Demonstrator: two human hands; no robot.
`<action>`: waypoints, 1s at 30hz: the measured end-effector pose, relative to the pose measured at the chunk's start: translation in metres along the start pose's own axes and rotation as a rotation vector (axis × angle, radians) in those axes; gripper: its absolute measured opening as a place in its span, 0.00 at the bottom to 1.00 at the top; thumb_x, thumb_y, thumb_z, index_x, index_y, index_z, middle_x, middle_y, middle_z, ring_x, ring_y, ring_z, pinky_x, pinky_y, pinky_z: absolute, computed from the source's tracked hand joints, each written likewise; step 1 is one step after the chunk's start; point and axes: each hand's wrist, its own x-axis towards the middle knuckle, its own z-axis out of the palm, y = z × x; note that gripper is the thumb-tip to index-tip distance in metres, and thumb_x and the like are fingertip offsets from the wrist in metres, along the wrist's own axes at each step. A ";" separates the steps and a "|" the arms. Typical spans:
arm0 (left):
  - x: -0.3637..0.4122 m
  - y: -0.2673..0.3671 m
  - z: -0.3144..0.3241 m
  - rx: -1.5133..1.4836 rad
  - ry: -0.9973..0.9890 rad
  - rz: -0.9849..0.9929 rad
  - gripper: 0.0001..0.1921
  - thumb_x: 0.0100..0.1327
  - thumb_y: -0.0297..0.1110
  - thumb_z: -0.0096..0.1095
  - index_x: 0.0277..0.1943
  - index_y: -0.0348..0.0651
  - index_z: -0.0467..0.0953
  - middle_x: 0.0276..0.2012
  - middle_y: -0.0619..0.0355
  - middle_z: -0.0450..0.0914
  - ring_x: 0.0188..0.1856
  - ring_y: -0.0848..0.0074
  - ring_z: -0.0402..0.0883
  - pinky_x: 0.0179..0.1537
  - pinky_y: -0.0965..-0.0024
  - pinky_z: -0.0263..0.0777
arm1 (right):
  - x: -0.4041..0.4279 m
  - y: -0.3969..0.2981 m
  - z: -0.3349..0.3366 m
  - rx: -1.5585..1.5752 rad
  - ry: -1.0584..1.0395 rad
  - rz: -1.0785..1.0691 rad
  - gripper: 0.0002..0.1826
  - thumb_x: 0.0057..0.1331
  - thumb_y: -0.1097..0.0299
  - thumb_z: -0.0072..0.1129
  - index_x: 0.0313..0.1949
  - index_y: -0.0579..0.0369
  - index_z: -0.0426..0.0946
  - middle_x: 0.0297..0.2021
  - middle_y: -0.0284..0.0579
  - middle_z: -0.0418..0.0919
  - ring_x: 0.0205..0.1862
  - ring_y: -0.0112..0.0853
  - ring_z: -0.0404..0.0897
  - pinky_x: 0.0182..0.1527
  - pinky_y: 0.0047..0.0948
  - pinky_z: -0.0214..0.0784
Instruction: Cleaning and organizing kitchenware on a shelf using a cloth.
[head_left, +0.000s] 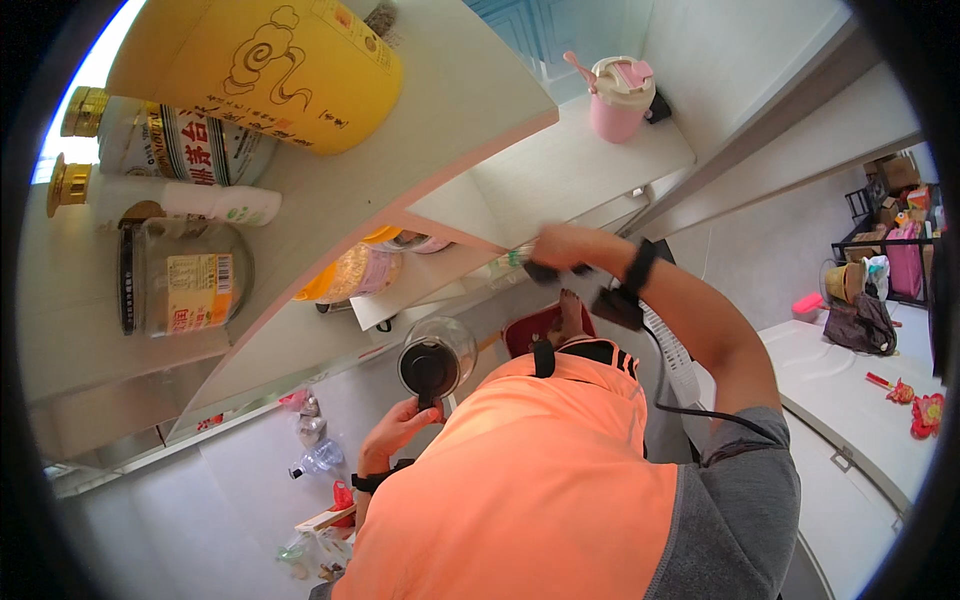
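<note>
My left hand (405, 429) grips the black handle of a clear glass jug (463, 341) with a black lid, held beside the orange shirt. My right hand (574, 246), blurred, hangs past the edge of the white shelving. A dark object (541, 271) lies just under its fingers; whether the hand holds it cannot be told. Both wrists wear black straps, and a dark device (619, 306) with a black cable hangs near the right one. At the upper right a pink cup (617, 120) with a cream lid stands on a white shelf.
The upper white shelf (442, 97) bears a large yellow container (262, 67), bottles with gold caps and a labelled glass jar (187, 277). Lidded jars (364, 270) stand on a lower shelf. A bare foot (571, 311) is by a red basin (525, 330). A white appliance top (810, 360) is at right.
</note>
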 end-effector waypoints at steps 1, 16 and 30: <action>0.001 0.001 -0.001 0.005 -0.005 0.004 0.12 0.66 0.39 0.52 0.43 0.38 0.72 0.37 0.65 0.74 0.42 0.82 0.71 0.49 0.74 0.65 | -0.018 -0.001 0.009 -0.134 -0.210 -0.069 0.16 0.58 0.64 0.44 0.30 0.64 0.76 0.30 0.57 0.78 0.32 0.44 0.77 0.35 0.39 0.68; -0.031 -0.021 0.015 -0.063 0.100 -0.035 0.11 0.66 0.38 0.52 0.42 0.40 0.72 0.35 0.67 0.72 0.40 0.84 0.68 0.47 0.76 0.63 | 0.103 0.040 -0.053 0.643 0.874 0.377 0.16 0.52 0.60 0.54 0.39 0.52 0.79 0.28 0.50 0.80 0.28 0.40 0.79 0.32 0.32 0.72; -0.034 -0.037 0.021 -0.145 0.172 -0.122 0.10 0.66 0.38 0.52 0.42 0.40 0.72 0.34 0.69 0.70 0.40 0.86 0.66 0.46 0.77 0.62 | 0.146 0.050 -0.067 0.522 0.807 0.444 0.15 0.56 0.63 0.47 0.36 0.57 0.78 0.33 0.59 0.79 0.33 0.52 0.78 0.33 0.38 0.71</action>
